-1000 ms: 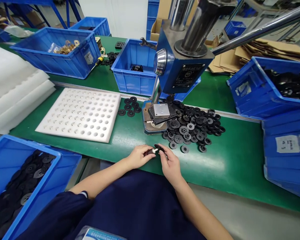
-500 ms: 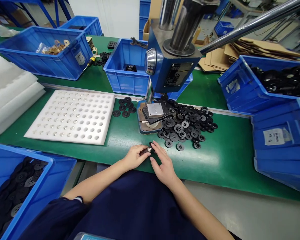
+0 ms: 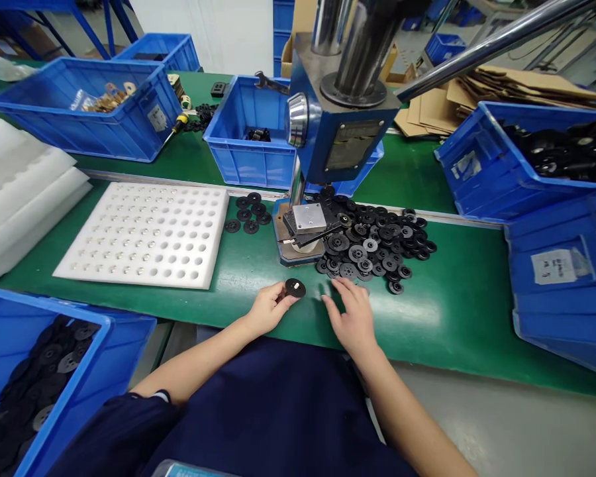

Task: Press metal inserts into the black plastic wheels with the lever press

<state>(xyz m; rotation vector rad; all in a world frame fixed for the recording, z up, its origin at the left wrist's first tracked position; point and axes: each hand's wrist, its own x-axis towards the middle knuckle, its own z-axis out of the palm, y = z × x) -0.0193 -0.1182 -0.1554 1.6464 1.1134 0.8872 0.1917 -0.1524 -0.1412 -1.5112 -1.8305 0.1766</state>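
My left hand (image 3: 268,307) is closed round the stem of a small black disc part (image 3: 295,287), holding it just above the green belt (image 3: 457,318) with the disc face up. My right hand (image 3: 353,314) has its fingers spread flat over the belt, empty, its fingertips close to the near edge of a heap of black disc parts (image 3: 377,245). The heap lies right of the base of a blue hand press (image 3: 342,132), whose metal fixture plate (image 3: 308,218) sits just beyond my hands.
A white foam tray with rows of holes (image 3: 144,232) lies to the left, a few black discs (image 3: 248,212) beside it. Blue bins stand at near left (image 3: 44,371), back left (image 3: 89,106), back centre (image 3: 253,132) and right (image 3: 526,159). White foam sheets (image 3: 20,192) are stacked far left.
My hands came apart. The right hand let go of the part and slid right toward the heap; the left hand keeps the part, now with its disc face turned up.
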